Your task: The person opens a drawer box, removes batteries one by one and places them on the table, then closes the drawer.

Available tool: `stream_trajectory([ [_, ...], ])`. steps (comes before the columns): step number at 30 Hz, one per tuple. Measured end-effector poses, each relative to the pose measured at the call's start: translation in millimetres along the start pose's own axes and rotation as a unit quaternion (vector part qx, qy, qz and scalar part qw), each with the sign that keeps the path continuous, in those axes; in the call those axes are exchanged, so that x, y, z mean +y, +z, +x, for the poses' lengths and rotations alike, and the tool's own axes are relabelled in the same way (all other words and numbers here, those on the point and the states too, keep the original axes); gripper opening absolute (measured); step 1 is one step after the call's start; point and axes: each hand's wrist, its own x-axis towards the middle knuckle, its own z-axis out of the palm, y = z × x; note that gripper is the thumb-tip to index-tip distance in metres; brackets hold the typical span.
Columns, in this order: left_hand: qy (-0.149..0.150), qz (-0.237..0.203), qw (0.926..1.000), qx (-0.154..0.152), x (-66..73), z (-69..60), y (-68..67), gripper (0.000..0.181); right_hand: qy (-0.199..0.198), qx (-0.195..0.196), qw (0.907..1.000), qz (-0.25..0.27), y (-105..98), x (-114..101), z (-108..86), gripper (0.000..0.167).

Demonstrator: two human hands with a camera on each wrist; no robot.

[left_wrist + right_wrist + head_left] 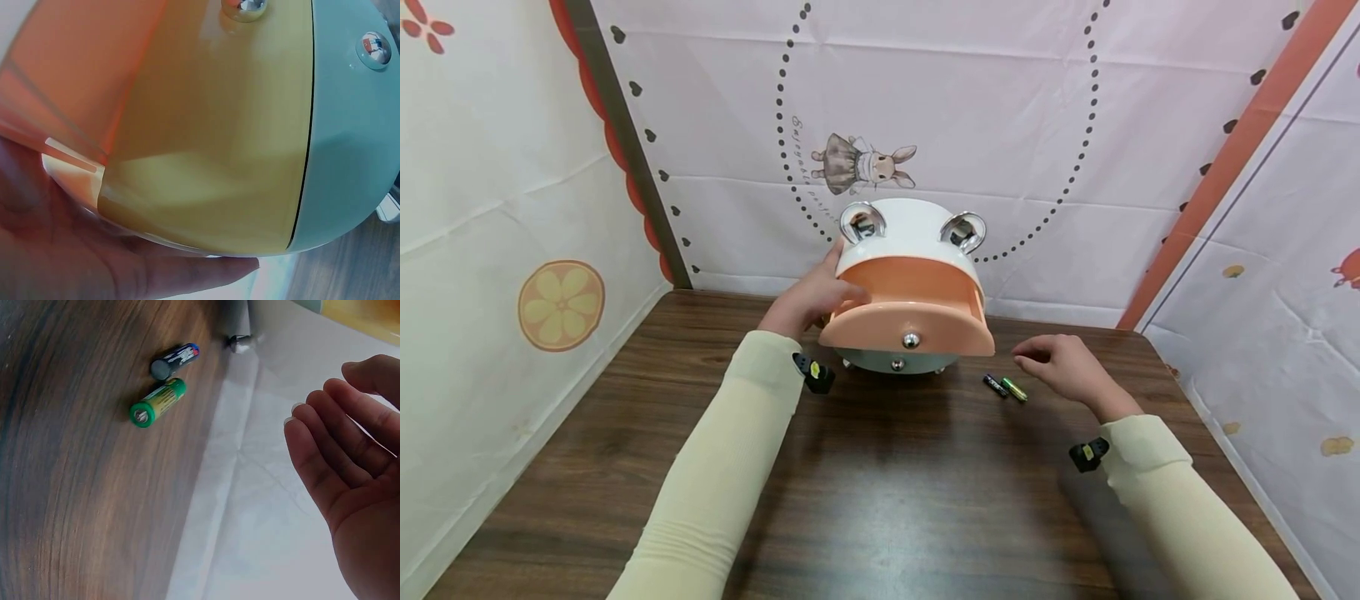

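Observation:
A frog-shaped storage box (917,237), white on top with two shiny round eyes, stands at the back of the table. Its orange drawer (880,329) is pulled out, and a pale blue-green drawer (356,125) sits closed below. My left hand (822,292) grips the left side of the box, thumb over the edge of the orange drawer and fingers along the outer side. Two small batteries, a dark one (996,385) and a green one (1014,390), lie beside the box. My right hand (1063,367) hovers just right of them, fingers loosely bent, holding nothing.
The dark wooden table (880,500) stretches toward me. A printed cloth wall (1022,108) rises right behind the box, with further cloth walls at the left and right. Small silver feet (240,344) support the box.

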Motion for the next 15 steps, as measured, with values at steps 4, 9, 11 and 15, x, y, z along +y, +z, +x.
stream_trajectory([
  [4, 0.029, 0.008, 0.9995, 0.005, -2.7, 0.3, -0.7, 0.11, -0.002, 0.005, 1.0, 0.003, -1.8, -4.2, -0.9, 0.023],
  [9, 0.039, 0.035, 0.9984, 0.021, -7.3, -1.5, -1.7, 0.105, -0.003, 0.009, 0.9999, 0.007, -2.8, -7.9, -2.9, 0.022],
  [11, 0.037, 0.045, 0.998, 0.026, -8.2, -2.2, -1.7, 0.108, -0.004, 0.014, 0.9999, 0.006, -2.9, -9.0, -3.4, 0.021],
  [15, 0.053, 0.063, 0.9961, 0.033, -8.5, -2.8, -1.9, 0.111, -0.01, 0.023, 0.9997, 0.006, -3.7, -11.8, -4.2, 0.021],
])
